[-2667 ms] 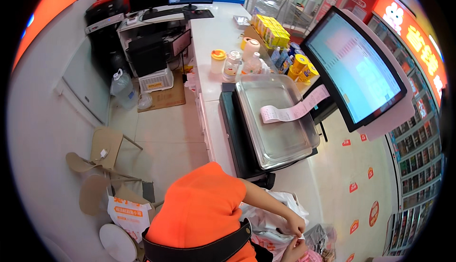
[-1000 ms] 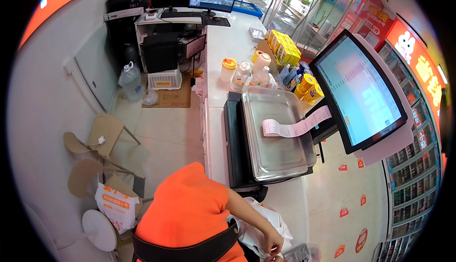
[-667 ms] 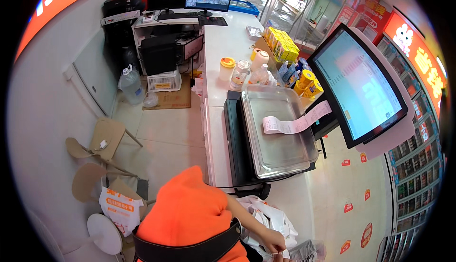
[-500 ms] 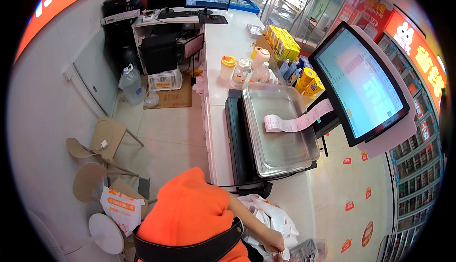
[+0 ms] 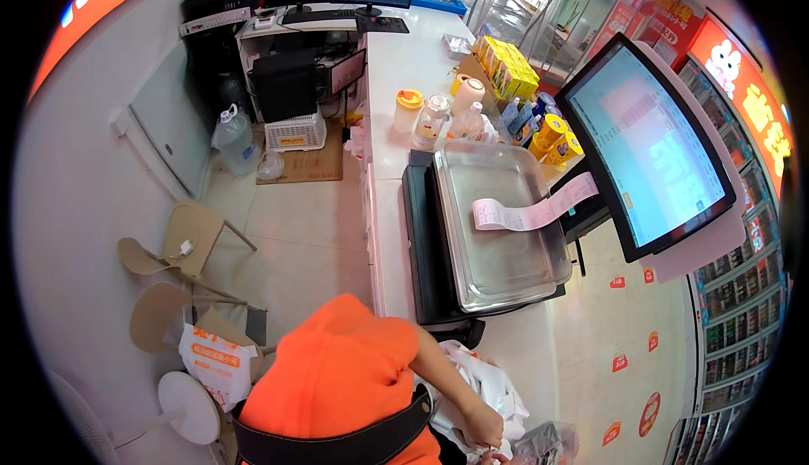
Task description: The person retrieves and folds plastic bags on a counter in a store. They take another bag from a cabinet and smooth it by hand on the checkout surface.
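Note:
From an orange sleeve (image 5: 337, 372) with a black strap (image 5: 337, 440) across it, my left forearm reaches to the right. At its end my left hand (image 5: 484, 425) is closed, its fingertips pinching part of a white plastic bag (image 5: 497, 385) crumpled on the counter. Just below, at the lower edge, a few fingertips of my right hand (image 5: 495, 458) show beside the left fingers; the rest of it is out of the picture. Right of the hands lies a clear, dark-tinted plastic package (image 5: 548, 444).
Beyond the bag, a clear plastic tray (image 5: 497, 275) sits on a black box (image 5: 421, 254), with a receipt strip (image 5: 522, 215) curling into it. A large screen (image 5: 645, 149) overhangs on the right. Bottles (image 5: 431, 119) and yellow cartons (image 5: 508, 67) stand farther back. Chairs (image 5: 190, 241) are at left.
The left forearm and sleeve have shifted slightly, and the bag's folds have moved a little. The left hand stays closed in nearly the same place. The whole view has shifted slightly.

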`<state>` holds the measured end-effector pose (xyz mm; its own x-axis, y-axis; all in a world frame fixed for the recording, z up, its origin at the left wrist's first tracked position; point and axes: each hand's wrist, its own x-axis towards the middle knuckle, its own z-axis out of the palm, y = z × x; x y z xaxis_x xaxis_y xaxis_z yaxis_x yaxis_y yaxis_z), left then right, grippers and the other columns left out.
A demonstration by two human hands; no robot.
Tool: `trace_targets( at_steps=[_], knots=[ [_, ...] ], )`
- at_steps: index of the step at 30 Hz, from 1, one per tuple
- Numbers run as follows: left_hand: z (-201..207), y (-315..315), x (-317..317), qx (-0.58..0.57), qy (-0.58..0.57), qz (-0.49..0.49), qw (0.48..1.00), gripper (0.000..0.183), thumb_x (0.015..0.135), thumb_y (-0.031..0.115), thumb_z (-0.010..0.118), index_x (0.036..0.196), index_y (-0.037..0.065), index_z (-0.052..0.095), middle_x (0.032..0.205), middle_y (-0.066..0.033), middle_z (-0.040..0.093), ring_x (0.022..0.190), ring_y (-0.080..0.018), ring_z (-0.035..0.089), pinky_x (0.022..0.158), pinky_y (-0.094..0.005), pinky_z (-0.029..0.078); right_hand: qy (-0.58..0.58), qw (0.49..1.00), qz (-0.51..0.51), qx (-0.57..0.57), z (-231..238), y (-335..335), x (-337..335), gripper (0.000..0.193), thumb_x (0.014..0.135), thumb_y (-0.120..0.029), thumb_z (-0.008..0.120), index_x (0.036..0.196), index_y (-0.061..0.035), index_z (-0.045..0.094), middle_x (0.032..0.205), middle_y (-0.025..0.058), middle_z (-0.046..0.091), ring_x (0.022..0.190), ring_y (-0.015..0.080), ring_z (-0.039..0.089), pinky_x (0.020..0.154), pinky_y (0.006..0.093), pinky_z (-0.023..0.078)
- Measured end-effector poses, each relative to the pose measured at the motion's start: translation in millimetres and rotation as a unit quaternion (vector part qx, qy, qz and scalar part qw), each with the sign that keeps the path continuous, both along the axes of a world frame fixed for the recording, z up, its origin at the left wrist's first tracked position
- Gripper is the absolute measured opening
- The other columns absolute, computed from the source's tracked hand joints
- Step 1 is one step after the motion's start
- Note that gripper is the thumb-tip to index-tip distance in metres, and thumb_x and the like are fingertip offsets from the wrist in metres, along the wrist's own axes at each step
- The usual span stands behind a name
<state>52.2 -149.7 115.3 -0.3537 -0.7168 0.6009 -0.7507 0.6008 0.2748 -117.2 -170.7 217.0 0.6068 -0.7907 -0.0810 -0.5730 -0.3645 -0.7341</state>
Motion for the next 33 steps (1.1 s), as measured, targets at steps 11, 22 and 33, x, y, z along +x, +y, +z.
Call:
trace_targets(
  at_steps=[11, 22, 33],
  knots=[
    [7.4, 3.3, -0.3, 0.025, -0.101, -0.081, 0.991, 0.018, 0.078, 0.020, 0.055, 0.073, 0.002, 0.055, 0.071, -0.0120, 0.062, 0.064, -0.0286, 0.062, 0.055, -0.0380, 0.048, 0.105, 0.988, -0.006, 0.113, 15.0, 9.4, 1.7, 0.039, 0.084, -0.035, 0.053, 0.106, -0.0043, 0.063, 0.094, 0.0157, 0.064, 0.084, 0.0240, 0.059, 0.077, 0.0328, 0.044],
    [2.8, -8.4, 0.9, 0.040, -0.083, -0.069, 0.993, 0.013, 0.070, 0.016, 0.060, 0.073, 0.004, 0.058, 0.069, -0.0138, 0.060, 0.065, -0.0313, 0.059, 0.057, -0.0399, 0.047, 0.123, 0.982, -0.004, -0.140, -17.3, 4.3, -13.1, 0.038, 0.084, -0.039, 0.055, 0.096, -0.0050, 0.068, 0.087, 0.0210, 0.065, 0.068, 0.0286, 0.061, 0.050, 0.0359, 0.045],
    [14.8, 19.0, 10.6, 0.121, 0.092, 0.042, 0.987, 0.015, 0.062, 0.014, 0.063, 0.074, 0.006, 0.061, 0.067, -0.0166, 0.058, 0.065, -0.0348, 0.057, 0.058, -0.0432, 0.045, 0.367, 0.923, 0.064, -0.096, 16.1, 2.3, 39.3, 0.038, 0.082, -0.042, 0.058, 0.083, -0.0044, 0.061, 0.078, 0.0202, 0.059, 0.067, 0.0349, 0.060, 0.055, 0.0423, 0.045]
  ],
)
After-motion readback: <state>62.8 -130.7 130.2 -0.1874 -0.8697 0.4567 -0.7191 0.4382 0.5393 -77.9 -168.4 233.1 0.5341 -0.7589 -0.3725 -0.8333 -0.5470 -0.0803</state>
